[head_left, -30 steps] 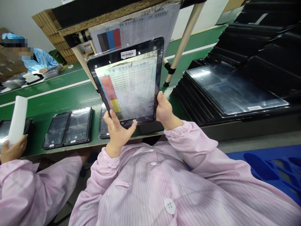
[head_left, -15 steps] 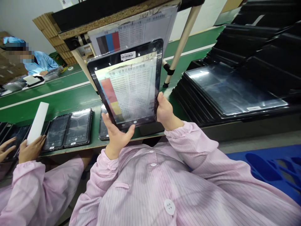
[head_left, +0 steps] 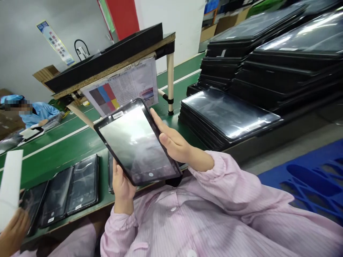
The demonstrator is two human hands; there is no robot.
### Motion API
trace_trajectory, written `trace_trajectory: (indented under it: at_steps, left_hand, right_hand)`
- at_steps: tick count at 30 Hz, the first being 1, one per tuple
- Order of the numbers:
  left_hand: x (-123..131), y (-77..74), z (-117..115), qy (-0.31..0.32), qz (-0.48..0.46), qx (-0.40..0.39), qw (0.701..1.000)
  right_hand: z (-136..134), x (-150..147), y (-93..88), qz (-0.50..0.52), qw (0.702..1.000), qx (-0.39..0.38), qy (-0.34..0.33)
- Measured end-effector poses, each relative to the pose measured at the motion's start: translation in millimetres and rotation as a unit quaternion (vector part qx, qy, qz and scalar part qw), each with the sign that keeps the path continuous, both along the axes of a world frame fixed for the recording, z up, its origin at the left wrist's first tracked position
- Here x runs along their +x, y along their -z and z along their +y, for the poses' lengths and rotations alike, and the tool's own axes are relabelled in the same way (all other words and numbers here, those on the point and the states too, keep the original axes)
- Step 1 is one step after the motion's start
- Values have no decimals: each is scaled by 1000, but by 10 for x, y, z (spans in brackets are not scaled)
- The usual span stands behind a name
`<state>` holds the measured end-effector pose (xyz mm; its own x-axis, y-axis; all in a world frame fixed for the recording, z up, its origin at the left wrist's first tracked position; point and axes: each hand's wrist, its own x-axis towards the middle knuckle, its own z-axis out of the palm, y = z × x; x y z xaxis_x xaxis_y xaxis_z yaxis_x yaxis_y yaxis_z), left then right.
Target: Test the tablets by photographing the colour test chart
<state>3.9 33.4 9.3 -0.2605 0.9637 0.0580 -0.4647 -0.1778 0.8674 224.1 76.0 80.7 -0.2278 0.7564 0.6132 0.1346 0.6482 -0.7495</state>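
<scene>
Between my hands is a black-framed tablet (head_left: 139, 142), tilted, with a barcode label at its top edge. Its lit screen shows a pale, blurry picture with a white round button near the bottom. My left hand (head_left: 122, 184) grips the lower left edge, its fingers partly hidden behind the tablet. My right hand (head_left: 174, 142) holds the right edge, thumb along the frame and the other fingers stretched near the upper side. A printed sheet with colour blocks (head_left: 120, 85) hangs behind the tablet under a raised shelf.
Stacks of black trays with tablets (head_left: 225, 112) rise on the right. Tablets in trays (head_left: 83, 184) line the green bench (head_left: 88, 142) on the left. A co-worker's hand (head_left: 16, 226) holds a white strip (head_left: 10, 185). The shelf (head_left: 112, 60) stands on pale posts. Someone in blue sits across.
The tablet has come down and tipped back, away from the printed sheet. Its screen has gone from showing the sheet to a pale blur. My right hand has shifted along its edge.
</scene>
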Motion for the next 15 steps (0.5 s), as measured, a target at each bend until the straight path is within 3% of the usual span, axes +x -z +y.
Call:
trace_trajectory:
  at_steps: [3,7,9,12,15]
  left_hand:
    - [81,59,-7,25,4,-18,1000]
    - [194,113,-32,43,-8,-45,998]
    - [297,127,-42,53,-17,-76,996]
    - [488,181,-17,47,-14,-126,991]
    - [629,326,78,15,44,-157,987]
  right_hand:
    - [45,117,-80,-39,999,29,14]
    - [125,206,30,-31,998,-35,38]
    - [226,235,198,26,995,-92,33]
    - [456,273,589,113,973,-197,37]
    - [713,315,1030,94,953,-274,87]
